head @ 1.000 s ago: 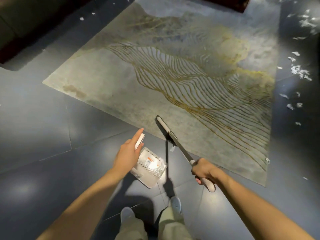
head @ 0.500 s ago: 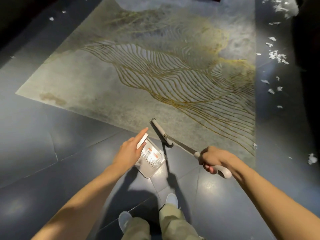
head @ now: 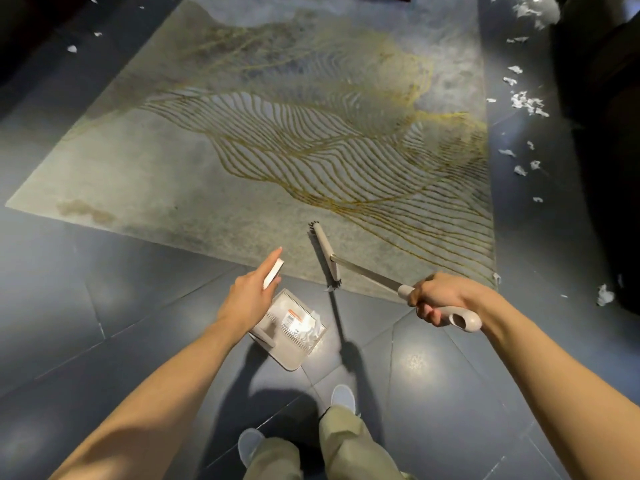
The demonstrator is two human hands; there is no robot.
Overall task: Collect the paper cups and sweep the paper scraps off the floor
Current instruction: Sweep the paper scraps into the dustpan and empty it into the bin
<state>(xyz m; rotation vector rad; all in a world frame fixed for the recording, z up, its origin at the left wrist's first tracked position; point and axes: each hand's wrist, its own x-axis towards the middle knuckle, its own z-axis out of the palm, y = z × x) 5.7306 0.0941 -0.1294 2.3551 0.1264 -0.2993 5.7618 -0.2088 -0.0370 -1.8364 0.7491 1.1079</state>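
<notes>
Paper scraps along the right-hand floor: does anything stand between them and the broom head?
Nothing visible does. Between the broom head and the paper scraps lies only the rug, flat on the floor; dark furniture sits beyond them.

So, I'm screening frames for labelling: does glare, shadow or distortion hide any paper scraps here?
Head view: glare blooms on the dustpan beside the scraps inside and on a floor tile; the person's shadow darkens the tiles near the shoes; wide-angle stretch warps the frame's edges; scraps at right look bright, slightly soft.
</notes>
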